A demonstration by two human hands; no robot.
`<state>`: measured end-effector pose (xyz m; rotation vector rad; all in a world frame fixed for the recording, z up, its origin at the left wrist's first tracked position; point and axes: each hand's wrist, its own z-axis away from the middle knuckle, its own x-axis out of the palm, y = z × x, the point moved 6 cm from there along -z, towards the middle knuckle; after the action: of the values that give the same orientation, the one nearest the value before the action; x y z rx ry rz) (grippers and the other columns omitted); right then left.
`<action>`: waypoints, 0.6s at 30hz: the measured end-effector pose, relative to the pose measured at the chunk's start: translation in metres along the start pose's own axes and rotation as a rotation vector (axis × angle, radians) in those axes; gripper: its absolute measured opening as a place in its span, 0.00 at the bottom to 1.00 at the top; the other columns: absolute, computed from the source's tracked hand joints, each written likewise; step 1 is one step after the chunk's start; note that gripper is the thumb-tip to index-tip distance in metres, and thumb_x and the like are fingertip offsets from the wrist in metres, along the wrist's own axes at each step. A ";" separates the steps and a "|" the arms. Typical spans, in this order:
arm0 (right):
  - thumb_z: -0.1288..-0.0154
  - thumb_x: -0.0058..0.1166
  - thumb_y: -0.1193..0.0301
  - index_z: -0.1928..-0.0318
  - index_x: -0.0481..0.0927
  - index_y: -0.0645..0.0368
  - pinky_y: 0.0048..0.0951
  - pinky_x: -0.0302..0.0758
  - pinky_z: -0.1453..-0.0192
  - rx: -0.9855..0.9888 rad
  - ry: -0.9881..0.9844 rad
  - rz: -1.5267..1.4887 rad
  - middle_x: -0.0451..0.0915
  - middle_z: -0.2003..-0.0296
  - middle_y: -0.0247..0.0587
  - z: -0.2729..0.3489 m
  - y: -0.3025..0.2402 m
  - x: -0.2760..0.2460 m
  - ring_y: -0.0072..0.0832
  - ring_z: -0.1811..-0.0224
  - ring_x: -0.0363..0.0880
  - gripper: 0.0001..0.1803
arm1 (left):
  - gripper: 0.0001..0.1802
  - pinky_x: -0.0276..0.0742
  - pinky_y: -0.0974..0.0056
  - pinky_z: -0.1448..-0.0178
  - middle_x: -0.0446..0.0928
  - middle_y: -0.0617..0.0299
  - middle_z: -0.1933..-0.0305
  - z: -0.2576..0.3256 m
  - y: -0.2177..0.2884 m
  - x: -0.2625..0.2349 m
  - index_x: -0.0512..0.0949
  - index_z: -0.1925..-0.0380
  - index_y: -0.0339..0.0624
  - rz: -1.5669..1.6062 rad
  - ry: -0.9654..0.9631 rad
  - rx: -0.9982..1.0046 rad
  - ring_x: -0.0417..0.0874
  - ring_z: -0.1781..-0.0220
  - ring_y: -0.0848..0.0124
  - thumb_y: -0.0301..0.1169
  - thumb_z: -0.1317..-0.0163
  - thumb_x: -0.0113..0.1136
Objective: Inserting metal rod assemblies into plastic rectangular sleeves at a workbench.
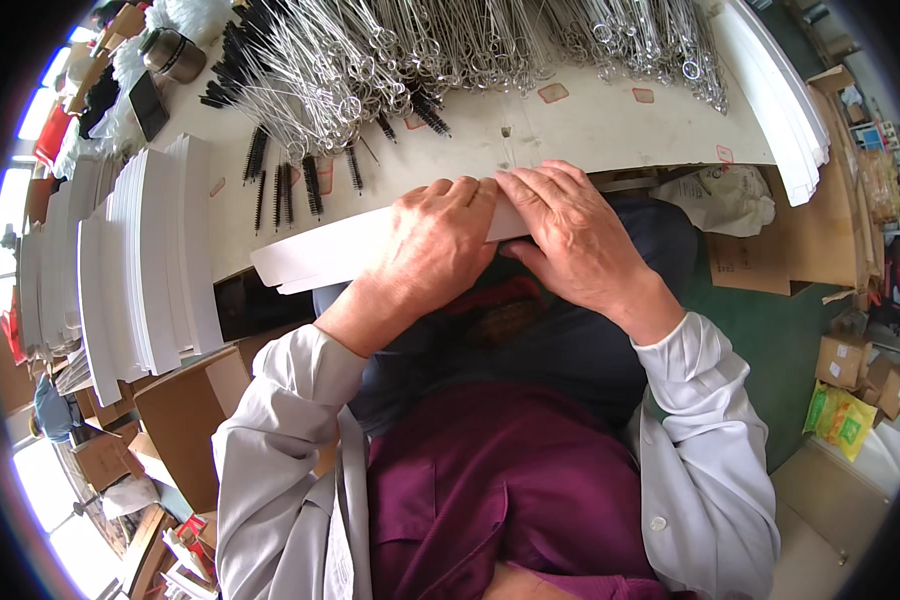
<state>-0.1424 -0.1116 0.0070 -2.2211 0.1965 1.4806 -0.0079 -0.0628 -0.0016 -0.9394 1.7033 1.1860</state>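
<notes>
A long, narrow white paper carton [315, 247] lies across my lap at the table's front edge, its left end reaching out past my wrist. My left hand [438, 238] is closed over the carton's middle, fingers curled over its far side. At the right end my right hand [570, 232] grips it, fingers on top and the thumb below. The fingertips of both hands nearly touch, and they hide most of the right end. Beyond them lies a large heap of wire-handled brushes [370, 80] with ring ends. Several black bristle heads [312, 185] point toward me.
White flat cartons [150, 260] stand stacked at the left, and more white strips [780, 100] lie along the right table edge. A phone [149, 106] and a metal flask [173, 55] sit at the back left. Cardboard boxes [185, 425] are beside me.
</notes>
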 end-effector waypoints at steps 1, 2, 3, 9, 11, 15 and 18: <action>0.41 0.72 0.68 0.35 0.75 0.68 0.44 0.70 0.26 -0.009 -0.021 0.024 0.80 0.42 0.50 -0.001 0.001 0.004 0.46 0.37 0.77 0.35 | 0.34 0.82 0.53 0.43 0.82 0.49 0.49 -0.001 0.001 0.000 0.76 0.40 0.32 -0.001 0.002 -0.001 0.85 0.47 0.52 0.33 0.47 0.73; 0.40 0.71 0.67 0.36 0.76 0.68 0.44 0.72 0.27 -0.007 -0.032 0.028 0.80 0.42 0.49 -0.002 0.003 0.003 0.46 0.38 0.78 0.34 | 0.34 0.82 0.53 0.43 0.81 0.49 0.49 -0.001 0.002 0.001 0.76 0.40 0.32 -0.001 0.000 -0.003 0.85 0.47 0.52 0.33 0.47 0.73; 0.40 0.71 0.67 0.36 0.76 0.68 0.44 0.72 0.27 -0.011 -0.030 0.025 0.80 0.42 0.49 -0.003 0.005 0.002 0.46 0.38 0.78 0.34 | 0.34 0.82 0.52 0.43 0.81 0.49 0.48 0.000 0.002 0.000 0.76 0.40 0.32 -0.004 -0.004 -0.006 0.85 0.46 0.51 0.34 0.46 0.74; 0.42 0.72 0.66 0.36 0.76 0.69 0.43 0.74 0.30 -0.036 -0.062 0.042 0.81 0.43 0.51 0.002 0.017 -0.010 0.46 0.39 0.78 0.36 | 0.36 0.80 0.50 0.40 0.79 0.48 0.45 0.022 -0.018 -0.018 0.74 0.38 0.32 -0.059 0.064 -0.021 0.83 0.44 0.50 0.37 0.44 0.75; 0.42 0.73 0.66 0.36 0.76 0.69 0.43 0.74 0.30 -0.039 -0.066 0.048 0.81 0.43 0.51 0.002 0.016 -0.013 0.46 0.40 0.78 0.36 | 0.36 0.80 0.49 0.40 0.79 0.48 0.45 0.027 -0.024 -0.021 0.74 0.38 0.32 -0.057 0.049 -0.016 0.83 0.44 0.49 0.37 0.44 0.75; 0.40 0.71 0.65 0.37 0.76 0.70 0.42 0.75 0.31 -0.094 -0.016 0.102 0.81 0.44 0.51 -0.007 0.002 -0.001 0.45 0.41 0.79 0.34 | 0.36 0.80 0.49 0.40 0.80 0.48 0.45 0.024 -0.020 -0.014 0.74 0.38 0.31 -0.001 -0.004 -0.029 0.83 0.44 0.50 0.37 0.44 0.74; 0.39 0.70 0.64 0.37 0.77 0.69 0.42 0.75 0.32 -0.128 -0.018 0.088 0.81 0.44 0.50 -0.004 0.008 0.006 0.44 0.42 0.80 0.33 | 0.36 0.80 0.50 0.40 0.79 0.47 0.44 0.023 -0.017 -0.010 0.74 0.38 0.31 0.023 -0.014 -0.050 0.83 0.43 0.49 0.37 0.43 0.74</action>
<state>-0.1394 -0.1197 0.0006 -2.3257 0.2015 1.6007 0.0164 -0.0440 -0.0024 -0.9415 1.6843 1.2524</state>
